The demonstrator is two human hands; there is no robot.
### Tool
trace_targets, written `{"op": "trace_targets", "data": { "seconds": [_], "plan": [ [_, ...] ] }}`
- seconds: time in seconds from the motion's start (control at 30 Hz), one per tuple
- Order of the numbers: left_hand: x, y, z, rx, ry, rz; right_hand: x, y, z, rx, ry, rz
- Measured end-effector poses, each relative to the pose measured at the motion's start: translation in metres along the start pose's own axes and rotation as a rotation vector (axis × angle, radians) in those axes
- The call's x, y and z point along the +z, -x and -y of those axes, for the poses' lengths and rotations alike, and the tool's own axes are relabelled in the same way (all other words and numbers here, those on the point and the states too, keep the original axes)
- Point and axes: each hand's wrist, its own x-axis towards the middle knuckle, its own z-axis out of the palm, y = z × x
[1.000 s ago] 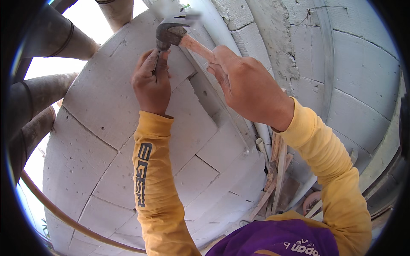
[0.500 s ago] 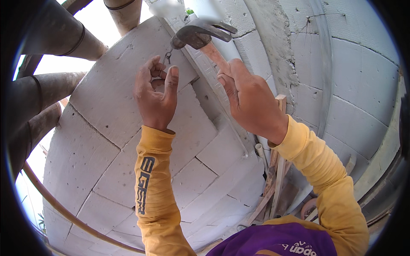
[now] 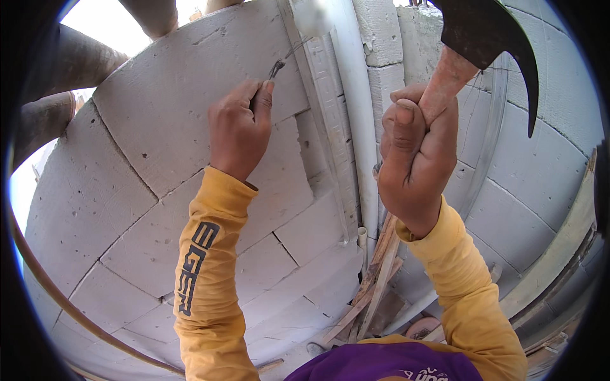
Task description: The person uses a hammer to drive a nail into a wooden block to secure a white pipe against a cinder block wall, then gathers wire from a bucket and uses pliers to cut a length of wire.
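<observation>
My right hand is wrapped round the pinkish handle of a claw hammer, raised at the upper right with its dark curved claw pointing down and its head partly cut off by the picture's edge. At the upper middle, my left hand is closed, thumb against the curled fingers, pinching the lower end of a dark looped wire. From the loop a thin strand runs up and right toward a pale upright strip along the block wall. Whether a nail sits in the loop cannot be told.
Beside the strip runs a white pipe. More block wall stands on the right. Wooden boards lean in the lower corner. Large brown pipes fill the upper left, and a thin brown curved tube passes at the lower left.
The hammer has swung up and right, away from the wire beside my left hand. My left fingers, spread before, have closed on the wire. The view has shifted.
</observation>
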Motion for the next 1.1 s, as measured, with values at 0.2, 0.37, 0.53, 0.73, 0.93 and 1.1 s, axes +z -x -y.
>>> {"op": "trace_targets", "data": {
  "seconds": [0.2, 0.37, 0.53, 0.73, 0.93, 1.1],
  "plan": [
    [0.006, -0.002, 0.002, 0.034, -0.044, -0.018, 0.015, 0.002, -0.022, 0.193, 0.077, 0.363],
    [0.004, -0.004, -0.001, 0.028, -0.082, 0.000, 0.021, 0.015, -0.016, 0.073, -0.038, 0.045],
    [0.003, 0.000, -0.001, -0.032, -0.096, 0.068, 0.031, 0.023, -0.026, 0.219, 0.088, 0.380],
    [0.000, -0.009, -0.006, -0.052, -0.088, 0.060, 0.032, 0.021, -0.018, 0.138, -0.026, 0.109],
    [-0.007, -0.009, -0.006, -0.090, -0.173, 0.136, 0.027, 0.009, -0.014, 0.217, 0.007, 0.224],
    [-0.003, -0.013, -0.012, -0.101, -0.180, 0.153, 0.043, 0.024, -0.037, 0.177, 0.059, 0.236]
  ]
}}
